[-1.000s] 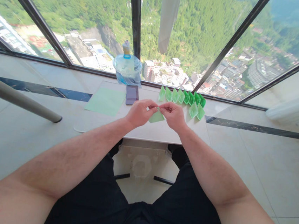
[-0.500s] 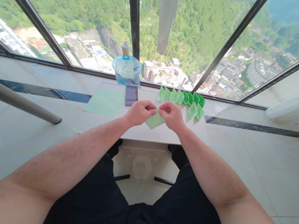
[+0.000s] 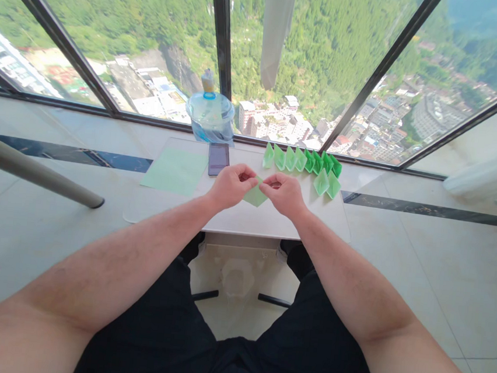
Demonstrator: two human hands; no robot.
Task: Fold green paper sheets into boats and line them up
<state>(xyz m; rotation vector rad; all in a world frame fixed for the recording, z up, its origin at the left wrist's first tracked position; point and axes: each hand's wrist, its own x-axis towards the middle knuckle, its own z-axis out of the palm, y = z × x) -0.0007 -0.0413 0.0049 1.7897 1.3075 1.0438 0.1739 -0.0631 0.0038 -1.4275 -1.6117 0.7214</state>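
Observation:
Both of my hands pinch one folded light green paper piece [image 3: 255,196] just above the small white table [image 3: 236,220]. My left hand [image 3: 230,185] grips its left upper edge with curled fingers. Curled the same way, my right hand [image 3: 286,193] holds its right upper edge. A row of several finished green paper boats [image 3: 304,160] stands at the table's far right, with two more boats [image 3: 326,183] just in front of that row. A flat sheet of light green paper [image 3: 175,170] lies to the left of my hands.
A dark phone [image 3: 218,158] lies flat beyond my left hand. A large blue water jug [image 3: 210,116] stands behind the table against the window frame. A grey pole [image 3: 34,173] slants in from the left. Pale floor tiles surround the table.
The paper piece has been turned and drawn slightly up between my fingers; both hands stay together over the same spot of the table.

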